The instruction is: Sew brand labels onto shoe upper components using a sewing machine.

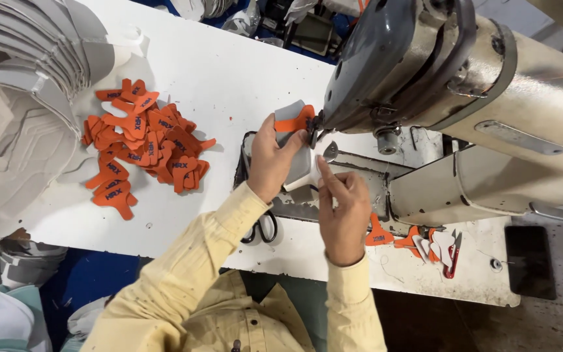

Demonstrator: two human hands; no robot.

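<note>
Grey panel with orange tab sits under the machine head, at the needle. Left hand pinching the panel's near edge, thumb on top; right hand with fingertips pressed together on its lower corner. Best kept flat, tab square, fingers off the needle. White table bearing an orange tab pile, scissors; grey stacks at left.

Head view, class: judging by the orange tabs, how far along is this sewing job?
Done: a few finished pieces seem set aside, right. In hand: left hand and right hand hold a grey piece with an orange tab at the needle. Left: a pile of orange tabs.
</note>
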